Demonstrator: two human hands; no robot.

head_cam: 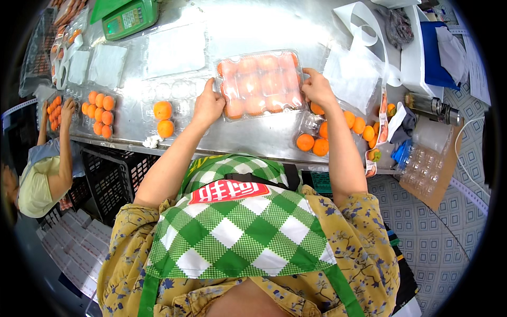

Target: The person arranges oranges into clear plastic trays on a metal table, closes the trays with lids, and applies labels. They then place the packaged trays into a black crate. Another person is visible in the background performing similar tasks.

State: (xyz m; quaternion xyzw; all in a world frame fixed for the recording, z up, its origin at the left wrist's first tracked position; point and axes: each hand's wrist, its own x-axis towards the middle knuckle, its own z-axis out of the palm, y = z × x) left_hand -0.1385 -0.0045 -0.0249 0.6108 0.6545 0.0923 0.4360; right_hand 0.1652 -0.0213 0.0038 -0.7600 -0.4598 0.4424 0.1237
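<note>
A clear plastic clamshell box point(259, 84), closed and filled with rows of round orange fruit under a whitish sheet, is between my hands over the steel table. My left hand point(209, 102) grips its left edge. At the opposite edge, my right hand point(317, 88) pinches the box near its upper corner. Left of it, an open clamshell point(180, 89) has two orange fruits point(162, 110) in its cups and a white sheet point(176, 50) in its lid. Another open clamshell point(304, 126) with several fruits lies partly hidden under my right forearm.
A green digital scale point(128, 18) stands at the back left. Further left, a co-worker's hand point(68, 111) touches a fruit-filled tray point(54, 115). Loose fruits point(358, 125), a label strip point(382, 119), a glass bottle point(429, 107) and a white foam box point(412, 59) are at right. Black crates point(115, 178) sit below.
</note>
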